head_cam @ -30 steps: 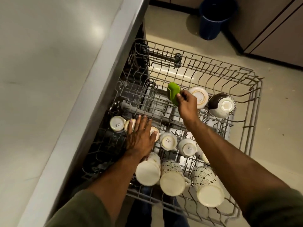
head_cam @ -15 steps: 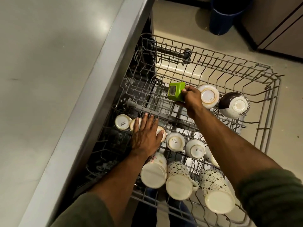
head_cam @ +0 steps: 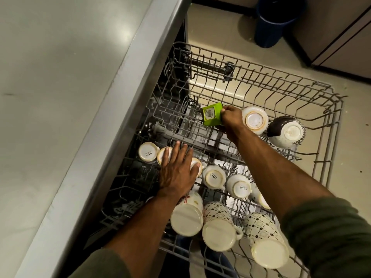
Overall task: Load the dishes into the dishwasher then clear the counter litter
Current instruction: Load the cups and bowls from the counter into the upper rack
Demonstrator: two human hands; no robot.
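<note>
Across the nine-o'clock half of the view a grey counter (head_cam: pixel 60 97) is seen from above, its steel edge running diagonally from twelve to seven o'clock. Toward three o'clock of that edge a wire dishwasher rack (head_cam: pixel 329 137) is pulled out over a pale floor, and a dark blue bin (head_cam: pixel 275 23) stands at one o'clock, well apart from the rack. Three tall mugs are set upside down along the rack's six-o'clock side: a plain one with red marks (head_cam: pixel 187 217), a patterned one (head_cam: pixel 218 227) just beside it, and another patterned one (head_cam: pixel 267 241) toward five o'clock. Small white cups (head_cam: pixel 213 176) are turned bottom-up in the row above them, one (head_cam: pixel 148 152) lying at nine o'clock near the counter edge. Two bowls are placed upside down at three o'clock, a white bowl (head_cam: pixel 254 119) and a dark-sided bowl (head_cam: pixel 287 132) touching it. The left hand (head_cam: pixel 176 169) is laid flat, fingers spread, on two of the cups. The right hand (head_cam: pixel 230 119) is curled around a small green container (head_cam: pixel 211 117), which is held bottom-up, barcode showing, over the rack's centre, just beside the white bowl.
</note>
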